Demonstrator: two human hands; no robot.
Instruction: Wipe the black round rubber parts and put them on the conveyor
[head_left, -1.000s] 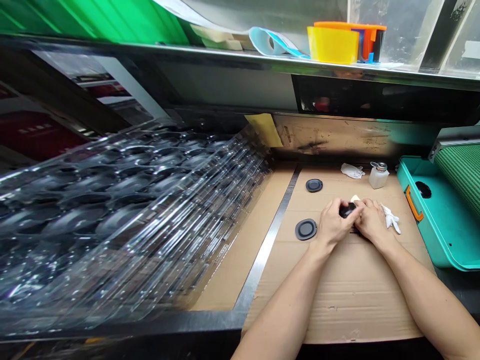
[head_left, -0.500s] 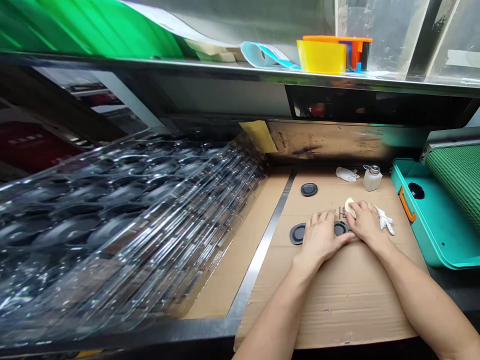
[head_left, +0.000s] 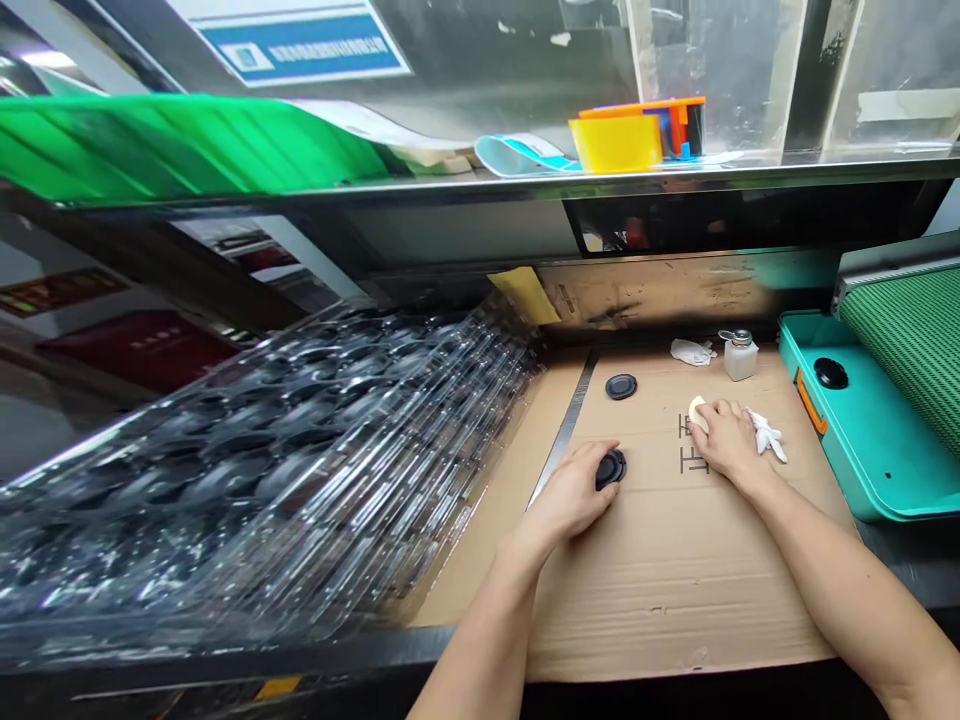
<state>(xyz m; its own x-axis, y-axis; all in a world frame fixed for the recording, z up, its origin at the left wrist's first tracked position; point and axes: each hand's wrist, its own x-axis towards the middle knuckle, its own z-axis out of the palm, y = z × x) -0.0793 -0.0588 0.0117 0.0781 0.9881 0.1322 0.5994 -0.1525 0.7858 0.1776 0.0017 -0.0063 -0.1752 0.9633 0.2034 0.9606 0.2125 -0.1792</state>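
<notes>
My left hand [head_left: 574, 492] curls its thumb and fingers around a round black plastic lid [head_left: 612, 468], low over the cardboard sheet [head_left: 675, 580]. Whether a second lid lies beneath it, I cannot tell. Another black lid [head_left: 621, 386] lies flat farther back. My right hand [head_left: 726, 436] is closed on a small cream-coloured pad [head_left: 697, 411], whose rounded edge shows past the fingertips. Just right of that hand lies a crumpled white cloth or glove [head_left: 766, 436]. Dark printed marks on the cardboard show between my hands.
Stacked clear plastic trays [head_left: 315, 460] with dark round parts fill the left side. A small bottle [head_left: 740, 356] and a white crumpled wipe [head_left: 693, 351] stand at the back. On the right are a teal bin [head_left: 900, 470] holding a black part and a green belt [head_left: 915, 340]. A metal shelf [head_left: 450, 185] crosses above.
My left hand has moved left, and the black lid that lay between my hands is no longer there. My right hand keeps the cream pad. The view has tilted up slightly.
</notes>
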